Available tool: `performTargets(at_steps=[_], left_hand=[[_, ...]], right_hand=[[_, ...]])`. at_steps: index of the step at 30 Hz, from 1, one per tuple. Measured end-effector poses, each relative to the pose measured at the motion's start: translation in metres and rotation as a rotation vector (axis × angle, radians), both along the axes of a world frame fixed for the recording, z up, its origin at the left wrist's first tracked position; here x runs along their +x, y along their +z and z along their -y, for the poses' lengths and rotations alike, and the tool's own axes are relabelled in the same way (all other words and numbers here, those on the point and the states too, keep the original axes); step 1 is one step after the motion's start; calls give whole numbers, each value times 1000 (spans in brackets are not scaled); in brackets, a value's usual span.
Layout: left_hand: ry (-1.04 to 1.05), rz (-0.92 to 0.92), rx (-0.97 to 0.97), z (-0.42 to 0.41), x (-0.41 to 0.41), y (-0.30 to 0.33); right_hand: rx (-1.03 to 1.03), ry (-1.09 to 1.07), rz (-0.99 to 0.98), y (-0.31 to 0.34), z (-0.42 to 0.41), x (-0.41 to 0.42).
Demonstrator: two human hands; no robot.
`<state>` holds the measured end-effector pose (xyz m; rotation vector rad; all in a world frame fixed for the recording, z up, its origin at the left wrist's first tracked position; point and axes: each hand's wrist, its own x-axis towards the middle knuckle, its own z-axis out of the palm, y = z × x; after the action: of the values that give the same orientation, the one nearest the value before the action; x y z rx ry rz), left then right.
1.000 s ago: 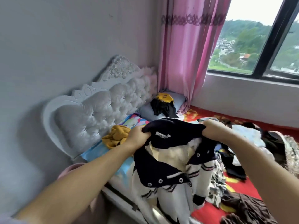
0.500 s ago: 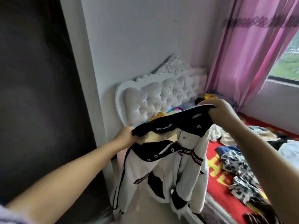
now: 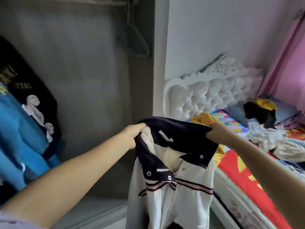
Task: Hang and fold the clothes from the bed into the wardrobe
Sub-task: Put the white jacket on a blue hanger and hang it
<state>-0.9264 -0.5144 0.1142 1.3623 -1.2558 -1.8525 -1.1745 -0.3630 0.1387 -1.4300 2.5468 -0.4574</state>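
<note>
A white jacket [image 3: 178, 192] with a dark navy collar and striped trim hangs in the air between my hands. My left hand [image 3: 132, 134] grips the collar's left end and my right hand [image 3: 216, 133] grips its right end. The jacket hangs in front of the open wardrobe [image 3: 92, 90], near its right side panel. An empty green hanger [image 3: 137, 40] hangs from the wardrobe rail at the top right. The bed [image 3: 244, 172] lies to the right with several loose clothes on it, among them a yellow garment [image 3: 203, 119] and a black one [image 3: 259, 113].
A blue garment [image 3: 19, 142] and a black printed one [image 3: 28, 90] hang at the wardrobe's left. A white tufted headboard [image 3: 209, 96] stands against the wall. A pink curtain [image 3: 288, 66] hangs at the far right. The wardrobe's grey bottom shelf [image 3: 92, 212] lies below my left arm.
My view has swung left from the bed toward the wardrobe. Both hands have carried the jacket by its collar off the bed and in front of the wardrobe opening.
</note>
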Motion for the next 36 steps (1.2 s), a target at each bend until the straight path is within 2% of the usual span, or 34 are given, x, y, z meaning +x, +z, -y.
performTargets(at_steps=[5, 9, 12, 17, 21, 23, 27, 29, 32, 36], left_hand=[[-95, 132, -107, 48, 83, 40], [-172, 313, -302, 103, 153, 68], [-181, 401, -394, 142, 190, 78], [-211, 200, -406, 189, 192, 92], [-81, 62, -458, 221, 165, 119], [-15, 21, -470, 241, 156, 135], [22, 26, -451, 281, 144, 154], [38, 64, -422, 300, 139, 156], [75, 89, -407, 325, 132, 155], [104, 53, -394, 341, 127, 151]], right_hand=[[-2, 18, -31, 5, 76, 66], [-88, 0, -1, 20, 135, 114], [-130, -1, -69, 28, 170, 143], [-52, -8, -118, 45, 212, 160], [-7, 24, -131, 71, 256, 157], [-115, 65, -204, 89, 287, 154], [-470, 133, -462, 141, 359, 141], [-525, 124, -641, 171, 396, 127], [-470, 47, -848, 214, 446, 101], [-310, 0, -870, 240, 489, 73]])
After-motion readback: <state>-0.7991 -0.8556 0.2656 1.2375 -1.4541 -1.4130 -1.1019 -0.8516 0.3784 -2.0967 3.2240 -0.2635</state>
